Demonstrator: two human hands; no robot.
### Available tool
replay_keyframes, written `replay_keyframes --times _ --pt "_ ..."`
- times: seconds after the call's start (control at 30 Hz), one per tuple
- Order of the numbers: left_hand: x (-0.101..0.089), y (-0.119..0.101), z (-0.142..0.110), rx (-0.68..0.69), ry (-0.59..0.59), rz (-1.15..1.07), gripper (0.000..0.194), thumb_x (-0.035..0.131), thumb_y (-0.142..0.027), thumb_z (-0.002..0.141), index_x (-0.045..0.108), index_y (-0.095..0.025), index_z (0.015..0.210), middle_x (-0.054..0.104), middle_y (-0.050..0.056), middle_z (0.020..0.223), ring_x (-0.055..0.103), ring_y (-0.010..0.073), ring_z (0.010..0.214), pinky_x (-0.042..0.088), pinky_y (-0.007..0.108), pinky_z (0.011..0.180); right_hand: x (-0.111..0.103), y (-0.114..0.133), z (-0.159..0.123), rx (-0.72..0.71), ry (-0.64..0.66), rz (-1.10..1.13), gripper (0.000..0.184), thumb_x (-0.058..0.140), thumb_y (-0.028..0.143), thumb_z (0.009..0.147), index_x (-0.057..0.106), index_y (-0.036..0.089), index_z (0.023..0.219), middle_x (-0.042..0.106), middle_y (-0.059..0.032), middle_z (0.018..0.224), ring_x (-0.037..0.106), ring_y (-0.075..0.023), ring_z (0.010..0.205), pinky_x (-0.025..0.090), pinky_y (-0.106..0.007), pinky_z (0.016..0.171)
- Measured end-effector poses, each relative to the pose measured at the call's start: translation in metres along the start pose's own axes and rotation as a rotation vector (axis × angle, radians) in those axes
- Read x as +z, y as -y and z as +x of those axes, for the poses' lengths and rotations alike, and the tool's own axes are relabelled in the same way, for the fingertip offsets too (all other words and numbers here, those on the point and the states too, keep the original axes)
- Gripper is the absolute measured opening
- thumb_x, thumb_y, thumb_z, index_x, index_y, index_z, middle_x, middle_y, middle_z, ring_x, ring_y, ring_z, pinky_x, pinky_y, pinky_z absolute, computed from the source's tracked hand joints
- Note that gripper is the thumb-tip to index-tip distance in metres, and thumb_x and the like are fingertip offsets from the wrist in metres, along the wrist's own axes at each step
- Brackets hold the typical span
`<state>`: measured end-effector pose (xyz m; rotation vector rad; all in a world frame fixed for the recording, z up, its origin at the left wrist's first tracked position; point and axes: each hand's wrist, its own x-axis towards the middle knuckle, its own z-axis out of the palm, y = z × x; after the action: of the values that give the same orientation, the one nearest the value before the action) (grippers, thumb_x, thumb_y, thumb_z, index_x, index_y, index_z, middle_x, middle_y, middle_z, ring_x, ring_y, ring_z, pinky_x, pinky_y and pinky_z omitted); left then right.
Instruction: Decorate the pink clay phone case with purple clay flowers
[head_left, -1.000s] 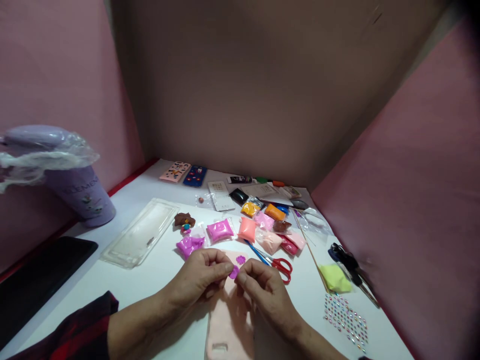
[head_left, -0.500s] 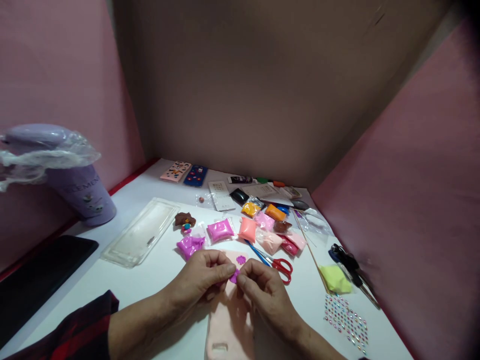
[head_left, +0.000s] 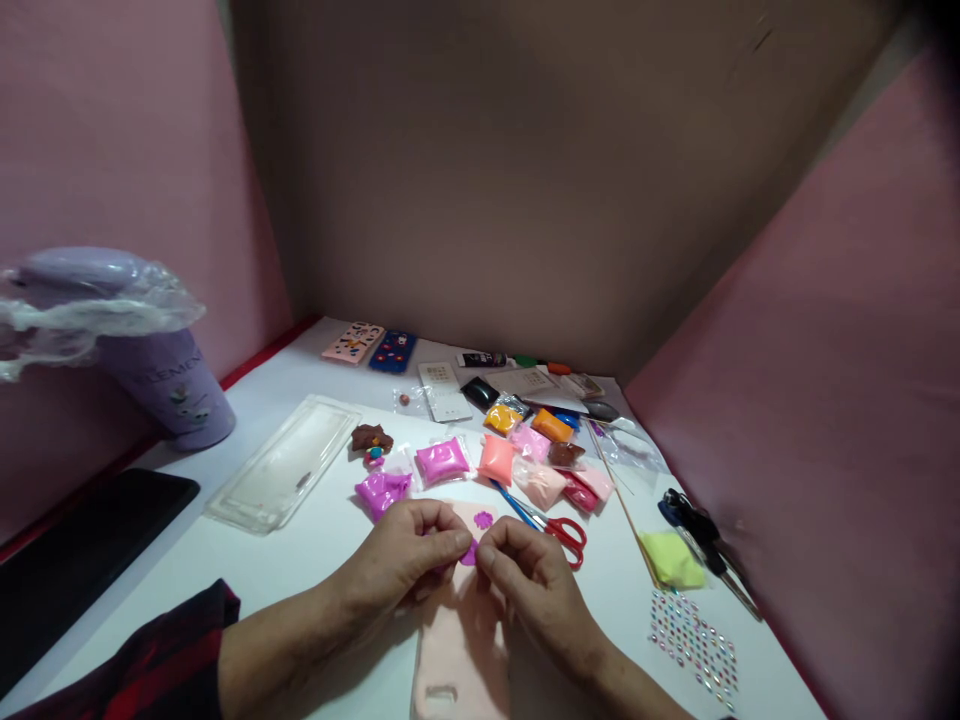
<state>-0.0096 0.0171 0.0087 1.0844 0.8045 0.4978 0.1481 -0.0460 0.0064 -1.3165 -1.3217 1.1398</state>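
In the head view, your left hand [head_left: 409,550] pinches a purple piece [head_left: 470,556] tight between thumb and fingers. Your right hand's [head_left: 532,580] fingertips bunch at its edge; whether they grip it, I cannot tell. Beneath your grip lies the pink case [head_left: 461,665]; just beyond, a purple flower [head_left: 484,520].

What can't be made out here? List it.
In the head view:
Purple clay: partly behind the left hand; whether the right hand grips it is unclear.
Pink case: partly behind both hands; bottom edge cuts it.
Black slab: cut off by left edge.
White cards: markings too small to read.
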Motion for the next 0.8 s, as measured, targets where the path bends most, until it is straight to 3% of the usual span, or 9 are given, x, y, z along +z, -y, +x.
replay_keyframes --times 0.33,0.8 --pt "-0.0009 -0.0005 -0.0006 0.038 -0.016 -0.040 0.028 0.066 -0.040 0.075 0.053 -0.015 0.070 0.048 -0.006 0.048 0.031 0.0018 0.033 0.014 0.017 0.033 0.0029 -0.0061 -0.0006 -0.012 -0.005 0.013 0.025 0.057 0.034 0.086 0.055 0.015 0.069 0.049 0.0035 0.059 0.042 -0.0091 0.054 0.032 -0.021 0.050" --pt "-0.0001 -0.0004 0.0000 0.004 -0.008 0.004 0.028 0.068 -0.041 0.072 0.054 -0.016 0.072 0.046 -0.007 0.045 0.030 0.0026 0.033 0.017 0.015 0.031 0.0016 -0.0070 -0.0029 -0.035 -0.033 0.042 0.019 0.057 0.028 0.086 0.055 0.016 0.071 0.054 0.0013 0.065 0.048 -0.0112 0.061 0.038 -0.022 0.056"
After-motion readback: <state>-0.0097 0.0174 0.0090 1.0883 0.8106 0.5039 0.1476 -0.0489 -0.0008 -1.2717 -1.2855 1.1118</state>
